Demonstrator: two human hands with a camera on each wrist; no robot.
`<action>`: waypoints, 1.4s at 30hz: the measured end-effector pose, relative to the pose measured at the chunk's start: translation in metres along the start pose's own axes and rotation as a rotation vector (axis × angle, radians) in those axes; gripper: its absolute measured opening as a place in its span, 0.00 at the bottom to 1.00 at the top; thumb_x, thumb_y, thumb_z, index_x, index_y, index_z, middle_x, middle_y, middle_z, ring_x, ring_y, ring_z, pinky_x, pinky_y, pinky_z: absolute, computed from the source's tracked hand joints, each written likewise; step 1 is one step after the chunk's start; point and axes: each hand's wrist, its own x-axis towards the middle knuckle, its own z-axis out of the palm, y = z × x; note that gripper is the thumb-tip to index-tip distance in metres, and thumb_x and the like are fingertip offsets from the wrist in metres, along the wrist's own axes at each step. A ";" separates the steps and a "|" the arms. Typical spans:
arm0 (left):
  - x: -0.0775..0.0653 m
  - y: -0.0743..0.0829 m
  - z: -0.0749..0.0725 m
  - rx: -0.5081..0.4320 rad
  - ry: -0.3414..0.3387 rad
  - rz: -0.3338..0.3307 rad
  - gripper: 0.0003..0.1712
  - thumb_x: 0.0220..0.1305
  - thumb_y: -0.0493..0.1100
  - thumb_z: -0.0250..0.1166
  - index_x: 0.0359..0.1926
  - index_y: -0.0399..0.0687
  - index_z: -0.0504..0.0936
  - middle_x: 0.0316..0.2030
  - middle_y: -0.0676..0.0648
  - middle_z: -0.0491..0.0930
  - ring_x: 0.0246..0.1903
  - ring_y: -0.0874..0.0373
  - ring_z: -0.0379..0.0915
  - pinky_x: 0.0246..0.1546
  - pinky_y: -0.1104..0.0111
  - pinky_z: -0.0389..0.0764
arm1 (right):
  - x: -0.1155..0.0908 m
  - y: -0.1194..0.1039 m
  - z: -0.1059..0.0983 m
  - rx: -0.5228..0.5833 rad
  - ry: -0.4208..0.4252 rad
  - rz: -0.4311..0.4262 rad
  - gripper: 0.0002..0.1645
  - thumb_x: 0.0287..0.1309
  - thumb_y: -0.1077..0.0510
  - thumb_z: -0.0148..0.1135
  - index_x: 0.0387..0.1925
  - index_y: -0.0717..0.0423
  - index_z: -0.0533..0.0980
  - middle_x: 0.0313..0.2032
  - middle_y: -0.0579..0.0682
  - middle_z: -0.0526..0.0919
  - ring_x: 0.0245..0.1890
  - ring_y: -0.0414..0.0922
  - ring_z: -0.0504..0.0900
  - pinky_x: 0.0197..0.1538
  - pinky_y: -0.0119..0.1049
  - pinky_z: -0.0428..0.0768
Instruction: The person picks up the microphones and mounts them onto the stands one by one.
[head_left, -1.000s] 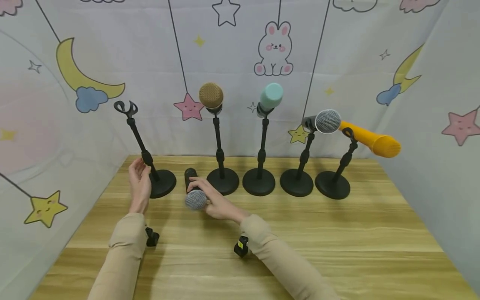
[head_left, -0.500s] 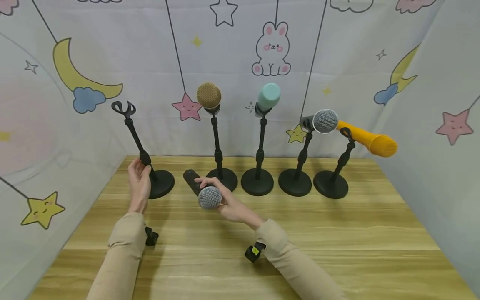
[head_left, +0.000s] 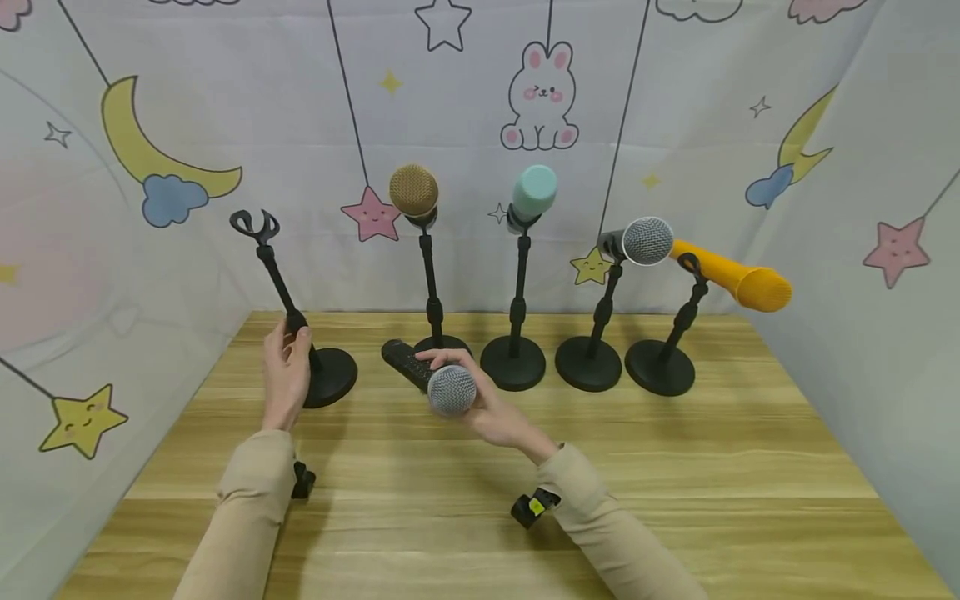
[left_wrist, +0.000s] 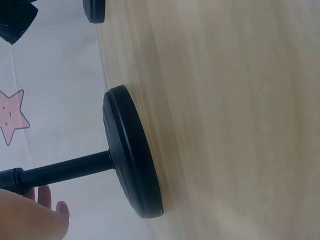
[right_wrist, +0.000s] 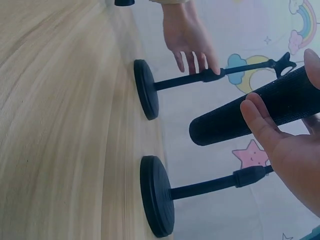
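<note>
My left hand (head_left: pixel 287 375) grips the pole of a black microphone stand (head_left: pixel 279 279) at the far left, just below its collar. The open clip (head_left: pixel 255 225) at the top of this stand holds nothing. In the left wrist view its round base (left_wrist: pixel 131 152) shows at the table; I cannot tell if it is slightly raised. My right hand (head_left: pixel 483 404) holds a black microphone (head_left: pixel 408 364) with a silver mesh head (head_left: pixel 452 390), above the table in front of the second stand. The mesh head points towards me, and the handle's end points away to the left.
Along the back stand several more stands bearing microphones: a gold one (head_left: pixel 414 190), a mint one (head_left: pixel 536 192), a silver-headed one (head_left: pixel 648 241) and an orange one (head_left: pixel 761 288). A patterned cloth (head_left: pixel 300 100) hangs behind the wooden table (head_left: pixel 420 525).
My right hand has moved right with the microphone, whose handle now slants more. The left hand has shifted the far-left stand slightly towards me and to the right.
</note>
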 end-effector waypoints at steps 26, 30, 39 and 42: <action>-0.032 0.006 0.021 0.252 0.029 0.457 0.10 0.68 0.39 0.66 0.43 0.33 0.84 0.40 0.34 0.79 0.46 0.38 0.76 0.52 0.50 0.73 | -0.015 -0.025 -0.047 0.164 0.228 -0.061 0.37 0.62 0.59 0.69 0.65 0.72 0.64 0.57 0.49 0.78 0.45 0.40 0.87 0.53 0.36 0.85; -0.038 0.010 0.024 0.293 -0.025 0.533 0.07 0.65 0.38 0.69 0.41 0.37 0.85 0.40 0.37 0.80 0.43 0.43 0.78 0.48 0.56 0.75 | -0.017 -0.029 -0.051 0.054 0.286 -0.096 0.31 0.62 0.65 0.67 0.63 0.70 0.67 0.49 0.45 0.83 0.41 0.38 0.88 0.50 0.35 0.86; -0.048 0.017 0.038 0.289 -0.081 0.785 0.09 0.63 0.41 0.71 0.36 0.38 0.85 0.35 0.41 0.80 0.36 0.49 0.77 0.43 0.72 0.74 | -0.021 -0.033 -0.054 -0.096 0.425 -0.185 0.29 0.56 0.75 0.66 0.60 0.69 0.71 0.53 0.41 0.81 0.34 0.36 0.89 0.49 0.31 0.85; -0.054 0.022 0.044 0.290 -0.109 0.813 0.12 0.65 0.45 0.70 0.36 0.39 0.85 0.34 0.42 0.79 0.35 0.49 0.76 0.40 0.70 0.75 | -0.022 -0.034 -0.055 -0.071 0.462 -0.228 0.26 0.59 0.68 0.68 0.59 0.63 0.74 0.49 0.41 0.82 0.33 0.36 0.88 0.45 0.31 0.86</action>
